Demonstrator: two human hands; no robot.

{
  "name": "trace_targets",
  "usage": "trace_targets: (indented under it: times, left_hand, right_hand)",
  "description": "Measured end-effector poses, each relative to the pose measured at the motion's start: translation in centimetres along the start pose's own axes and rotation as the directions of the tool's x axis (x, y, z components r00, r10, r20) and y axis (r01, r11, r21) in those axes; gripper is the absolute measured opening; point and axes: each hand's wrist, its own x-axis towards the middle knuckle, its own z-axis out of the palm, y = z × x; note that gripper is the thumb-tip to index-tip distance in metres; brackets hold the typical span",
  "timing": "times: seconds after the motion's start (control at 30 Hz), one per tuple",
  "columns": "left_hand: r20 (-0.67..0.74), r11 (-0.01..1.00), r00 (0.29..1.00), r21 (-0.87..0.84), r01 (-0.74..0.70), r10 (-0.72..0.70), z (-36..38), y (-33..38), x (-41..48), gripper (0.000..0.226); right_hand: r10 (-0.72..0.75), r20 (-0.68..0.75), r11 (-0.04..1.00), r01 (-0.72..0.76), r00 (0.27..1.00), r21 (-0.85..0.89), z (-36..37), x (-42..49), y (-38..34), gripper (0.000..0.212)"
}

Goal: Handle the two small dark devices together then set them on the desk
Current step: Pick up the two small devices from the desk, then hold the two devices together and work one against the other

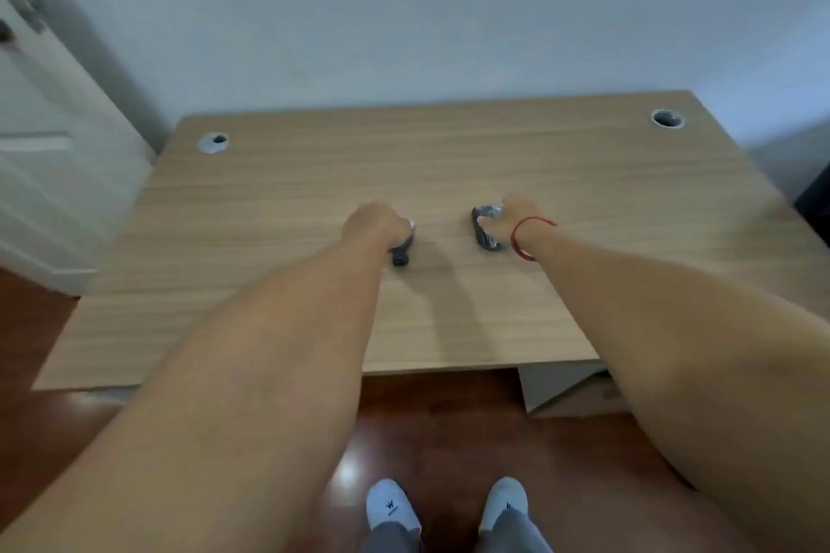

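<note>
Two small dark devices lie near the middle of the light wooden desk (449, 157). My left hand (376, 224) is closed over the left device (401, 255), whose dark lower end sticks out below my fist. My right hand (516, 216), with a red string at the wrist, grips the right device (484, 229), a dark curved piece with a shiny grey top. Both devices look to be touching or just above the desk surface. The hands are about a hand's width apart.
Two round cable grommets sit in the desk's far corners, one on the left (213, 142) and one on the right (668, 119). A white wall is behind the desk, a white door (49, 139) to the left. My feet in white socks (391, 507) stand on dark wood floor.
</note>
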Motion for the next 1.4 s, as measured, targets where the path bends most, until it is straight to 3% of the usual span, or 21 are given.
trace_targets:
  times: [0.1, 0.13, 0.3, 0.47, 0.6, 0.73, 0.8, 0.87, 1.07, 1.27, 1.4]
  left_hand:
    - [-0.035, 0.999, 0.999, -0.034, -0.009, 0.008, 2.5, -1.3, 0.3, 0.018]
    - [-0.044, 0.999, 0.999, -0.043, -0.001, -0.001, 3.2, -1.7, 0.7, 0.022]
    - [-0.181, 0.998, 0.983, -0.052, 0.028, -0.037, 7.0, -2.6, 1.8, 0.047]
    - [-0.375, 0.996, 0.925, -0.090, 0.023, -0.055, 9.6, -3.0, 2.8, 0.045]
    - [-0.519, 0.988, 0.853, -0.150, -0.021, -0.060, 12.0, -3.2, 3.6, 0.039]
    - [-0.662, 0.973, 0.749, -0.186, -0.133, -0.024, 14.1, -4.0, 2.9, 0.037]
    - [-0.679, 0.962, 0.734, -0.192, -0.196, 0.014, 14.6, -4.0, 1.6, 0.036]
    - [-0.640, 0.954, 0.768, -0.210, -0.212, 0.030, 14.9, -4.5, -0.8, 0.034]
    - [-0.676, 0.863, 0.736, -0.387, -0.326, -0.025, 16.2, -4.3, -3.4, 0.029]
    - [-0.779, 0.734, 0.618, -0.480, -0.481, -0.104, 15.2, -4.3, -2.5, 0.036]
    - [-0.811, 0.629, 0.564, -0.522, -0.576, -0.156, 14.9, -4.0, -1.4, 0.040]
  right_hand:
    - [-0.018, 0.008, 0.998, 0.018, 1.000, -0.052, 2.6, 0.8, 1.4, 0.052]
    - [-0.041, -0.028, 0.998, 0.040, 0.999, -0.040, 3.1, 0.8, 1.6, 0.055]
    - [0.027, -0.173, 0.997, -0.014, 0.985, 0.074, 7.1, 1.8, 3.1, 0.070]
    - [0.092, -0.384, 0.983, -0.022, 0.919, 0.184, 9.7, 2.5, 3.4, 0.076]
    - [0.028, -0.482, 0.974, 0.084, 0.876, 0.210, 11.4, 3.4, 4.2, 0.075]
    - [-0.134, -0.454, 0.933, 0.267, 0.881, 0.242, 12.3, 2.8, 5.7, 0.071]
    - [-0.174, -0.454, 0.905, 0.323, 0.874, 0.275, 12.4, 1.4, 6.5, 0.068]
    - [-0.204, -0.388, 0.885, 0.339, 0.899, 0.320, 12.8, -0.9, 6.8, 0.067]
    - [-0.225, -0.388, 0.893, 0.349, 0.894, 0.284, 13.8, -3.8, 7.3, 0.065]
    - [-0.267, -0.402, 0.899, 0.376, 0.876, 0.223, 13.9, -3.7, 7.0, 0.072]
    - [-0.324, -0.394, 0.899, 0.410, 0.860, 0.156, 14.0, -3.1, 7.0, 0.060]
